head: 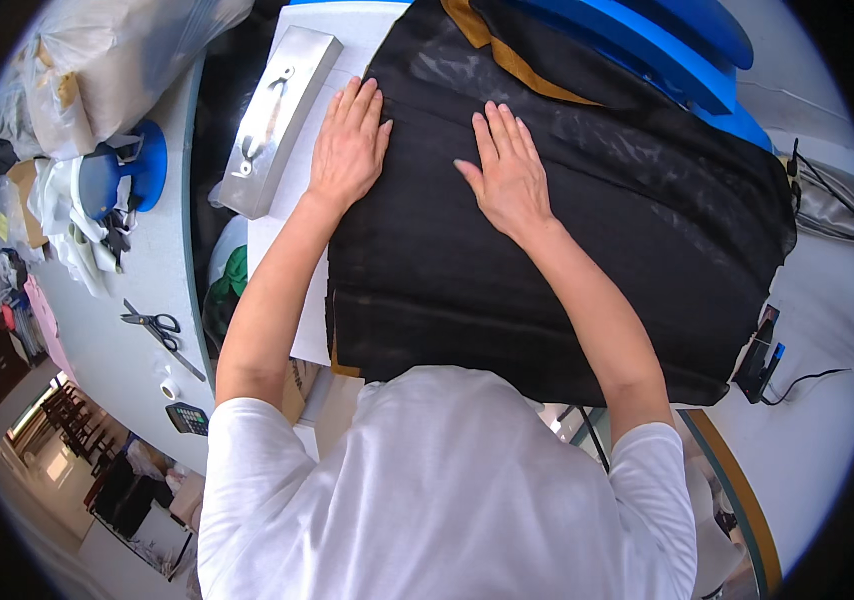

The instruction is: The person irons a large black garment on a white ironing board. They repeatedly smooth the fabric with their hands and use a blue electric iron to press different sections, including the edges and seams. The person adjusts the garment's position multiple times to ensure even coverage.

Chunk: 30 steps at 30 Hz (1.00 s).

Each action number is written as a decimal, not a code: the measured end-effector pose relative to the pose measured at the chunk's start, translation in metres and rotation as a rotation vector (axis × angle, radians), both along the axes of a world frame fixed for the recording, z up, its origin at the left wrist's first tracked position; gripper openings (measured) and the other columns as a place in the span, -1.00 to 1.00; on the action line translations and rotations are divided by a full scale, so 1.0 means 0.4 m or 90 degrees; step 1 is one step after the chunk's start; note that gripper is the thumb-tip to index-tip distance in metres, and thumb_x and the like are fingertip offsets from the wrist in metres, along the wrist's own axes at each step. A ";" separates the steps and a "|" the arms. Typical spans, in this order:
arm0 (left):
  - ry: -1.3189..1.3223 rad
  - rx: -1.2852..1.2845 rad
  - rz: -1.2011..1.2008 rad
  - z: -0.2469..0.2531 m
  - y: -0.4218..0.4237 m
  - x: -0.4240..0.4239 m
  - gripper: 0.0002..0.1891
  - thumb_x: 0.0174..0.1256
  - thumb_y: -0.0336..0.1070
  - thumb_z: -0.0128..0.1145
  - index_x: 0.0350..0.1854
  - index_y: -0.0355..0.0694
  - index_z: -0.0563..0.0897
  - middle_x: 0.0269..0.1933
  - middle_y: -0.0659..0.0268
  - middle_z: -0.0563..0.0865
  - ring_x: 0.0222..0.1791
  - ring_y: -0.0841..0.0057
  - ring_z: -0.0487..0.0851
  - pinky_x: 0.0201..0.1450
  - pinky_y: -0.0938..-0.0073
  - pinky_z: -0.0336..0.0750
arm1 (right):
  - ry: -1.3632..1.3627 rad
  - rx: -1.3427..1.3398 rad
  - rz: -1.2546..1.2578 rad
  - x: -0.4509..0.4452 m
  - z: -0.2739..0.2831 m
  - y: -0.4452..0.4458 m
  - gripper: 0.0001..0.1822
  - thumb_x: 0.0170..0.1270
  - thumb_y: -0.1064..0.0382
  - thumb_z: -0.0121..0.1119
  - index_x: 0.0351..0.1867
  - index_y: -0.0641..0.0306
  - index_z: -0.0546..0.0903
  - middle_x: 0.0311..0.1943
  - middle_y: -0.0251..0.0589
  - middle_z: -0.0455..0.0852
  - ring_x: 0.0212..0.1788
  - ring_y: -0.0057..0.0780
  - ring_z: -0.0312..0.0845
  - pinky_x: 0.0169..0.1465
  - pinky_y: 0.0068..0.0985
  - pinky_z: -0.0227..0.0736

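A large sheet of black fabric (457, 255) lies spread over the white worktable before me, with creases and whitish sheen marks across it. Its upper part is folded, and a golden-brown layer (524, 71) shows along the fold. My left hand (348, 142) rests palm down at the fabric's left edge. My right hand (511, 169) lies flat on the middle of the fabric, thumb spread. Neither hand holds anything. Left of my left hand is a long metal block with a handle (280, 124), resting on the white tabletop.
Blue machine parts (652, 52) stand behind the fabric. Black scissors (153, 324), a calculator (188, 418) and a white roll (169, 388) lie on the left table (96, 330). A black device with a cable (761, 360) sits at right. Plastic bags (134, 52) are at upper left.
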State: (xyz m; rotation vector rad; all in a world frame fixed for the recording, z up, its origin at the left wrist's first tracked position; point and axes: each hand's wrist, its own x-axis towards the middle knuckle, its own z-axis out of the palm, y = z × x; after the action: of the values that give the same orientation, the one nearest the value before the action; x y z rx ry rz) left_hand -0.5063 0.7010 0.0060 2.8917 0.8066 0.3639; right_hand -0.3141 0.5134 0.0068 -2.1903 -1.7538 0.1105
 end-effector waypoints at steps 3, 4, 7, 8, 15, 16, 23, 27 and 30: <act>-0.008 0.007 0.022 0.012 -0.022 0.035 -0.53 0.65 -0.23 0.20 0.38 -0.53 0.63 0.52 -0.07 0.57 0.63 -0.01 0.42 0.71 0.07 0.26 | -0.004 0.079 0.030 0.038 -0.013 0.000 -0.53 0.55 0.24 0.26 0.40 0.38 0.65 0.51 0.09 0.60 0.62 -0.04 0.44 0.71 -0.12 0.23; -0.011 -0.016 0.033 0.010 -0.027 0.042 -0.53 0.63 -0.24 0.22 0.37 -0.54 0.64 0.51 -0.09 0.57 0.61 -0.02 0.44 0.69 0.07 0.30 | -0.008 0.107 0.048 0.051 -0.013 0.002 -0.58 0.50 0.34 0.26 0.34 0.39 0.69 0.46 0.07 0.66 0.58 -0.05 0.50 0.69 -0.13 0.29; -0.059 -0.012 0.064 -0.016 -0.047 0.052 -0.56 0.59 -0.27 0.28 0.34 -0.50 0.68 0.48 -0.13 0.59 0.56 -0.04 0.50 0.62 0.06 0.40 | -0.013 0.171 0.090 0.071 0.000 0.018 -0.62 0.36 0.54 0.25 0.19 0.39 0.79 0.32 0.01 0.79 0.47 -0.12 0.66 0.60 -0.17 0.46; -0.082 0.002 0.075 -0.025 -0.055 0.053 -0.57 0.58 -0.28 0.30 0.33 -0.47 0.69 0.47 -0.14 0.60 0.54 -0.05 0.52 0.60 0.05 0.43 | -0.022 0.178 0.103 0.079 -0.001 0.022 -0.63 0.36 0.53 0.26 0.17 0.37 0.80 0.30 0.00 0.81 0.45 -0.13 0.67 0.59 -0.18 0.48; -0.119 -0.002 0.079 -0.039 -0.069 0.055 -0.61 0.58 -0.30 0.30 0.38 -0.22 0.74 0.49 -0.15 0.58 0.55 -0.10 0.51 0.61 0.05 0.43 | -0.062 0.189 0.122 0.106 -0.026 0.029 -0.68 0.34 0.47 0.31 0.09 0.32 0.85 0.21 -0.07 0.87 0.38 -0.18 0.74 0.53 -0.23 0.58; -0.116 -0.005 0.080 -0.039 -0.069 0.055 -0.60 0.59 -0.30 0.29 0.39 -0.22 0.73 0.50 -0.15 0.57 0.55 -0.10 0.50 0.62 0.05 0.42 | -0.061 0.190 0.118 0.106 -0.028 0.030 -0.68 0.34 0.47 0.31 0.10 0.32 0.85 0.22 -0.07 0.87 0.39 -0.18 0.74 0.53 -0.23 0.58; -0.100 -0.006 0.083 -0.042 -0.069 0.055 -0.58 0.62 -0.29 0.24 0.45 -0.20 0.70 0.54 -0.14 0.51 0.61 -0.09 0.43 0.66 0.04 0.37 | -0.059 0.200 0.111 0.111 -0.032 0.039 -0.67 0.34 0.47 0.30 0.11 0.32 0.85 0.23 -0.08 0.86 0.39 -0.18 0.74 0.54 -0.22 0.56; -0.086 -0.002 0.087 -0.040 -0.072 0.055 -0.57 0.63 -0.29 0.24 0.47 -0.20 0.68 0.55 -0.14 0.50 0.61 -0.10 0.42 0.67 0.05 0.35 | -0.058 0.201 0.109 0.110 -0.031 0.039 -0.67 0.34 0.47 0.30 0.11 0.32 0.84 0.22 -0.07 0.87 0.38 -0.17 0.74 0.54 -0.21 0.56; -0.077 0.004 0.085 -0.039 -0.073 0.054 -0.57 0.63 -0.29 0.23 0.47 -0.22 0.68 0.55 -0.14 0.50 0.61 -0.10 0.42 0.67 0.05 0.35 | -0.055 0.191 0.105 0.109 -0.038 0.034 -0.67 0.34 0.48 0.30 0.11 0.34 0.84 0.22 -0.06 0.87 0.38 -0.17 0.74 0.54 -0.21 0.56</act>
State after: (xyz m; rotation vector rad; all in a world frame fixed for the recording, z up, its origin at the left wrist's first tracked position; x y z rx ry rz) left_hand -0.4846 0.6718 -0.0095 2.7966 0.9807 0.5497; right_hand -0.2706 0.5270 -0.0085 -1.8624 -1.8592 -0.1998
